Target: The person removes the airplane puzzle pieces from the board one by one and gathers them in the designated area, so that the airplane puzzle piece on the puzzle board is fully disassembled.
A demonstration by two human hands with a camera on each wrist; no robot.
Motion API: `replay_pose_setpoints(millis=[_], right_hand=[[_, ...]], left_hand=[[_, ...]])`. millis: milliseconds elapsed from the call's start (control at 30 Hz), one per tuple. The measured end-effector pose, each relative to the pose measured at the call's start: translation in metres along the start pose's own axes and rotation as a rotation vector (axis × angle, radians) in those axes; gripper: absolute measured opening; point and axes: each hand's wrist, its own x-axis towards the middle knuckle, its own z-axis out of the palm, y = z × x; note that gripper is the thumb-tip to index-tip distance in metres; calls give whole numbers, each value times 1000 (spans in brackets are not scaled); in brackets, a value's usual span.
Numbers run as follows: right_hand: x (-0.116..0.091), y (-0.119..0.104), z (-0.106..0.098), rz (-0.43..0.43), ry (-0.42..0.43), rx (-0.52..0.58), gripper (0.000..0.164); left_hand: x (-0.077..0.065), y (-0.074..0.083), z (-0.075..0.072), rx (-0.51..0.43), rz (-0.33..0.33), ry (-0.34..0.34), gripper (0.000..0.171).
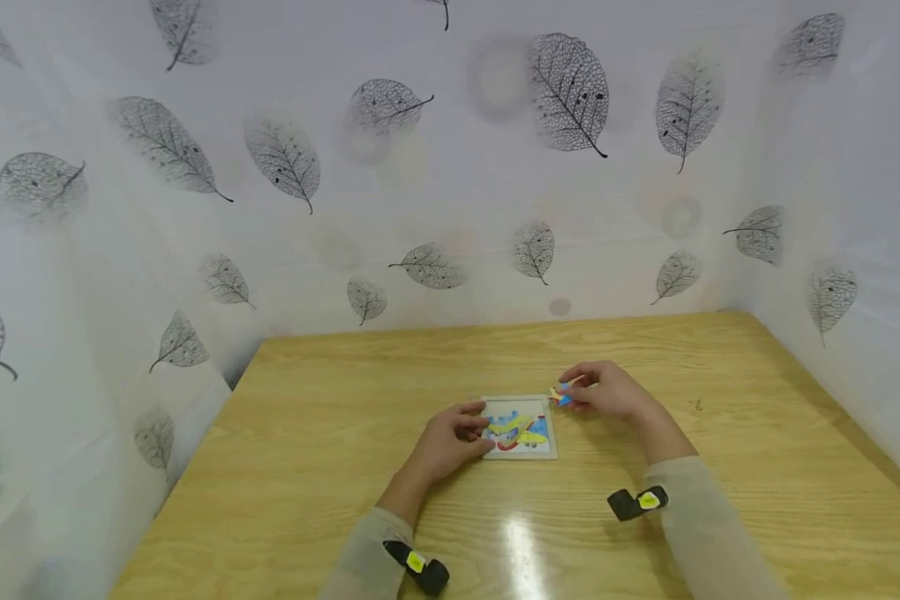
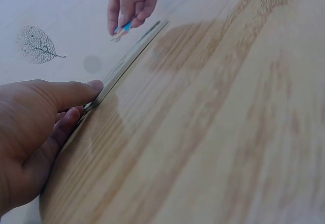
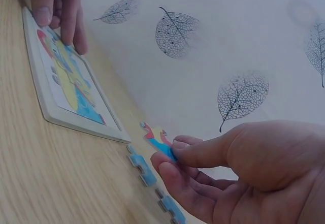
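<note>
A square jigsaw puzzle tray with a pale rim lies on the table, partly filled with a yellow airplane picture on blue and white. My left hand holds the tray at its left side, thumb and fingers on the edge. Beyond the tray's upper right corner, my right hand pinches a puzzle piece between thumb and fingers. That piece is blue, yellow and red, and is tilted above the table. Loose blue puzzle pieces lie beneath the right hand in the right wrist view; in the head view the hand hides them.
The wooden table extends around the tray on all sides. White cloth printed with dark leaves hangs behind the table and at both sides. A black wrist device sits on each sleeve.
</note>
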Motion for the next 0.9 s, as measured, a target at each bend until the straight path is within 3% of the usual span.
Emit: replay_pose_setpoints(millis=[267, 567, 900], right_hand=[[-6, 8, -20, 73, 16, 36, 34], [-11, 15, -35, 122, 110, -32, 35], [-21, 29, -55, 164, 137, -119, 41]], left_hand=[[1, 0, 0, -4, 19, -3, 33], [1, 0, -3, 3, 4, -7, 33], [1, -1, 1, -38, 14, -7, 32]])
